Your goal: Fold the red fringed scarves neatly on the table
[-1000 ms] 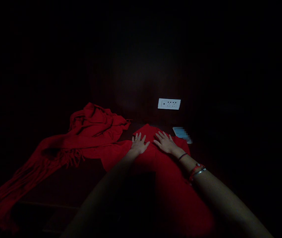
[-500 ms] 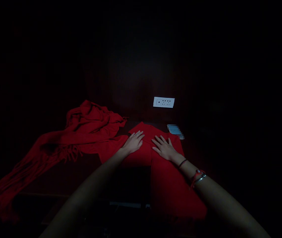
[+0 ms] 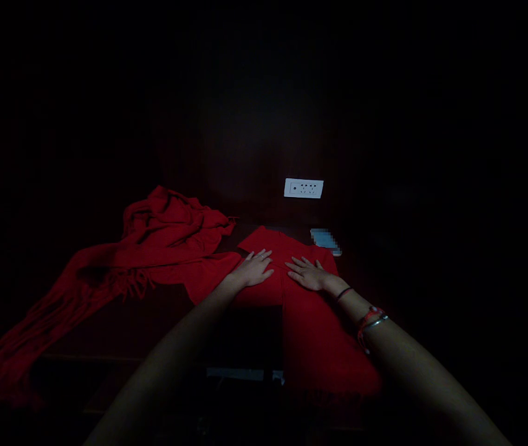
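In the head view, a red cloth (image 3: pixel 324 334) lies on a dark table (image 3: pixel 152 328), and both hands are on it near its middle. The left hand (image 3: pixel 255 270) is palm down, with fingers a little spread, pointing to the far right. The right hand (image 3: pixel 307 274) is also palm down, with fingers moderately spread, pointing to the far left. I see no pinch in either hand; how hard they press, I cannot tell.

In my judgement, the step in hand is smoothing the red cloth flat. A further smoothing move would call for open palms and light, even pressure outward from the centre, without pulling up the layers.

The flat panel has its long axis from the far side to the near side, leaning a little to the right at the near end, where a faint fringe shows. Another part goes from the hands to the left. There, loose red fabric (image 3: pixel 171 223) is bunched at the far left, and its long fringe (image 3: pixel 17 359) points to the near left. Whether all is one piece, I cannot tell.

A flat light-blue object (image 3: pixel 322 240) lies just beside the far right edge of the cloth, and a white socket plate (image 3: pixel 303 188) is behind, on the dark wall. Bracelets (image 3: pixel 372 318) are on the right forearm.
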Demonstrator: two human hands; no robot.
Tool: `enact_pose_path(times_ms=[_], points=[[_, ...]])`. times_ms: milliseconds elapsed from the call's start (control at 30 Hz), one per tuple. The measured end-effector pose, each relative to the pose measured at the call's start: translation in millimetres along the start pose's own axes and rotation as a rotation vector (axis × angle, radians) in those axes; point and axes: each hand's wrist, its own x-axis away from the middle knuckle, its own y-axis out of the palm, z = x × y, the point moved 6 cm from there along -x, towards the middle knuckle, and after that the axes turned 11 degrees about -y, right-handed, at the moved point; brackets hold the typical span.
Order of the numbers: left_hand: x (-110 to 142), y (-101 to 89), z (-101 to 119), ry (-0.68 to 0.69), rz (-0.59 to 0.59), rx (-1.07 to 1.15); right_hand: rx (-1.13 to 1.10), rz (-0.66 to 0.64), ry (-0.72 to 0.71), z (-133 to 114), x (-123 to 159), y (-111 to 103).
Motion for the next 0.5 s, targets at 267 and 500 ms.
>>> enact_pose_path(times_ms=[267,500], points=[[-2.3,15.2,6.8,-0.044,-0.097,0.033,0.065,0.106,0.025,8.9,-0.5,7.8],[1.4,11.3,5.7,-0.024,-0.069,0.036,0.092,0.177,-0.012,-16.4,8.4,4.9]])
